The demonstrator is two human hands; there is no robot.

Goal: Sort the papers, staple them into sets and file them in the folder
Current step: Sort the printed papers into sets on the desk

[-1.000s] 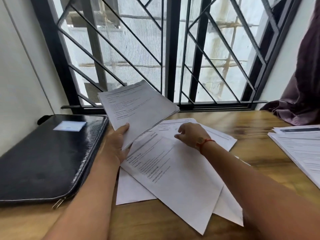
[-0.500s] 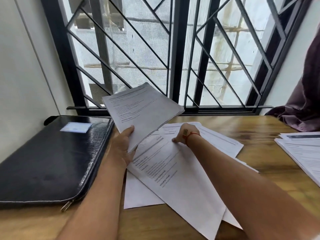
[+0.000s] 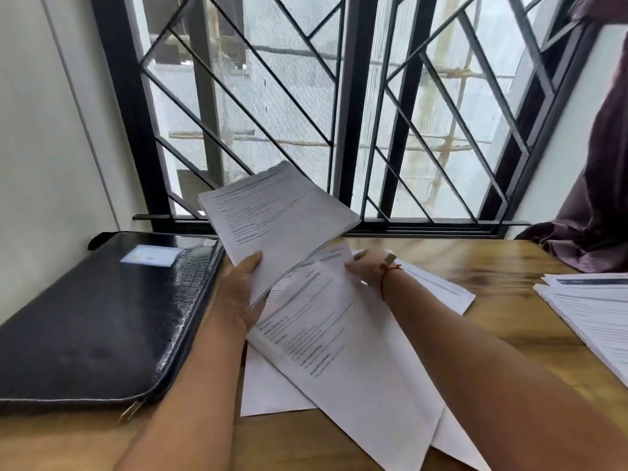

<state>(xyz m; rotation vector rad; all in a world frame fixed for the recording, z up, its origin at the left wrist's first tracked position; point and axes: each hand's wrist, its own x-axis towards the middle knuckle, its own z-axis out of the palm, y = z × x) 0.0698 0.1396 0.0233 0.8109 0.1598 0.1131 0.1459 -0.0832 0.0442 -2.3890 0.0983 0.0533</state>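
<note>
Printed paper stack clamped in left hand, right hand pinching loose sheet at top edge, black folder, wooden table, barred window

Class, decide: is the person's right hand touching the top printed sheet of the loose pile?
Touching. The head view shows the right hand pinching the far edge of the top printed sheet.

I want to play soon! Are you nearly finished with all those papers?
Not nearly. Done: one stack sits at the right. In hand: left hand grips a bundle, right hand pinches the top loose sheet. Left: more loose sheets, stapling, and filing; the folder lies closed.
</note>
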